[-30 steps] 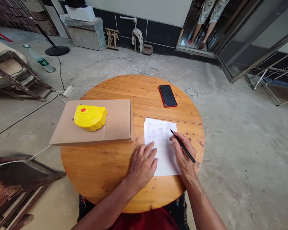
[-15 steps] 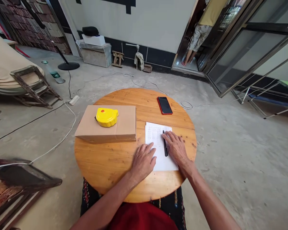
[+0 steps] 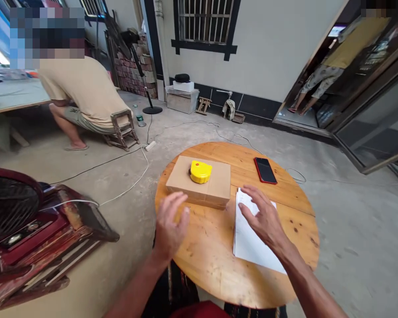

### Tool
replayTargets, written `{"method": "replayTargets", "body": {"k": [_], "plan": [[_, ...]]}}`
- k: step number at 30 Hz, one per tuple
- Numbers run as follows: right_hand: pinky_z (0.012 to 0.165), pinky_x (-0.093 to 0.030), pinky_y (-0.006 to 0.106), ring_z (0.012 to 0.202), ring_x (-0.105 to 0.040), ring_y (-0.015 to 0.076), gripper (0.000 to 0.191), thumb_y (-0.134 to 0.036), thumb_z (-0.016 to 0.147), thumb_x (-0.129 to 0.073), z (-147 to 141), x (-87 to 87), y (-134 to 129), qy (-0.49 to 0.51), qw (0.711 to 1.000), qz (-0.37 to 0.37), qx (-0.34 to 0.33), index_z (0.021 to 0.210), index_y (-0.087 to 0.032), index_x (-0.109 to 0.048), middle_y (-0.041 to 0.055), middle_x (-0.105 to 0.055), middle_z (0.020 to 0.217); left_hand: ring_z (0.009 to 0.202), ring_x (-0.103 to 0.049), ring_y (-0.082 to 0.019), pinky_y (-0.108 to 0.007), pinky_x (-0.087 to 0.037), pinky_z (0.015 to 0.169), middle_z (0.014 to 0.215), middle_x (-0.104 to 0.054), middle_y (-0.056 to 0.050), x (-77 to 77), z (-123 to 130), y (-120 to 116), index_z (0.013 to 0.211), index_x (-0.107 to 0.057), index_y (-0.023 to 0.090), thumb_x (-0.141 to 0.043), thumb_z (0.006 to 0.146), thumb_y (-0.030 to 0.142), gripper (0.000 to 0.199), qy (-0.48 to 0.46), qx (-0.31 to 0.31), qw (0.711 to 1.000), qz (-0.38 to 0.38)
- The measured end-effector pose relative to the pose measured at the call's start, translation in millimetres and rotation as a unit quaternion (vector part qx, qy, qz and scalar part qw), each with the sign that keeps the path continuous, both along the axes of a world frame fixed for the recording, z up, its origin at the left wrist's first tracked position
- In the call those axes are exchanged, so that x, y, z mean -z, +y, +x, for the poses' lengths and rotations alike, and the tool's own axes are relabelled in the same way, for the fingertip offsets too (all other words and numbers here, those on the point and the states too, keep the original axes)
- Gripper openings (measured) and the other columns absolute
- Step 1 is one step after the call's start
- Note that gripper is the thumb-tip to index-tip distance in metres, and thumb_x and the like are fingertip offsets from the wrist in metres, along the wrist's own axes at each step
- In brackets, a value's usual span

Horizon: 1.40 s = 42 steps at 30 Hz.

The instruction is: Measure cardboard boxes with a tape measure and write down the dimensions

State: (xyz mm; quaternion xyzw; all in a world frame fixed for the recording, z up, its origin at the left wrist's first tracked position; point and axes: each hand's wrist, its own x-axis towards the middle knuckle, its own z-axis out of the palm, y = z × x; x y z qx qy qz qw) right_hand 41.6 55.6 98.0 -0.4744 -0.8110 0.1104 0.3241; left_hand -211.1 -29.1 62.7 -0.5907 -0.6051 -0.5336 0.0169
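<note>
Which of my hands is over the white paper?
Your right hand: it is over the white paper, while your left hand is by the cardboard box.

A deep red garment (image 3: 202, 310) is being worn, with only a plain, rounded part of it being shown at the bottom edge. The legs are being covered by black cloth (image 3: 179, 289), its dark ground being broken by thin, pale tan lines that are being carried lengthwise in uneven, dashed marks. The left hand (image 3: 170, 223), the right hand (image 3: 265, 216) and both forearms (image 3: 303, 274) are being left bare, with slender fingers and short nails being shown on the right.
</note>
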Motion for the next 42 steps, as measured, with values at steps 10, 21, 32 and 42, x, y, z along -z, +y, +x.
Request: {"method": "replayTargets", "body": {"k": [10, 21, 32, 42], "plan": [[0.101, -0.04, 0.05, 0.117, -0.058, 0.0359, 0.068, -0.046, 0.074, -0.07, -142.8, -33.7, 58.8, -0.085, 0.993, -0.071, -0.048, 0.131, -0.013, -0.055, 0.0187, -0.065, 0.126, 0.101, -0.068, -0.027, -0.038, -0.056, 0.086, 0.12, -0.069, -0.013, 5.8, -65.4, 80.5, 0.13, -0.059, 0.016, -0.055, 0.088, 0.05, 0.054, -0.318, 0.098, 0.923, -0.192], [0.085, -0.052, 0.037, 0.094, -0.066, 0.0198, 0.04, -0.046, 0.071, -0.072, -45.2, -13.2, -17.1, 0.642, 0.732, -0.202, 0.102, 0.105, -0.026, -0.071, -0.0004, -0.069, 0.106, 0.127, -0.055, -0.029, -0.038, -0.044, 0.105, 0.137, -0.06, -0.012, 28.7, -42.8, 9.2, 0.141, -0.048, 0.015, -0.053, 0.088, 0.044, 0.061, -0.318, 0.071, 0.932, -0.16], [0.071, -0.052, 0.024, 0.088, -0.065, 0.0155, 0.027, -0.038, 0.069, -0.077, -23.5, 24.6, -48.6, 0.714, 0.639, -0.263, 0.108, 0.094, -0.027, -0.076, -0.0031, -0.075, 0.097, 0.116, -0.061, -0.028, -0.04, -0.048, 0.099, 0.123, -0.066, -0.012, 74.1, -1.9, -40.9, 0.13, -0.051, 0.018, -0.058, 0.086, 0.042, 0.05, -0.302, 0.026, 0.93, -0.209], [0.081, -0.053, 0.037, 0.095, -0.066, 0.028, 0.058, -0.052, 0.068, -0.074, 37.8, 17.8, -108.8, 0.574, 0.737, -0.349, -0.069, 0.118, -0.022, -0.07, 0.0093, -0.073, 0.112, 0.092, -0.065, -0.021, -0.031, -0.052, 0.086, 0.099, -0.069, -0.005, 22.5, 13.8, -107.5, 0.105, -0.068, 0.023, -0.059, 0.087, 0.03, 0.021, -0.154, 0.045, 0.981, -0.11]]}}
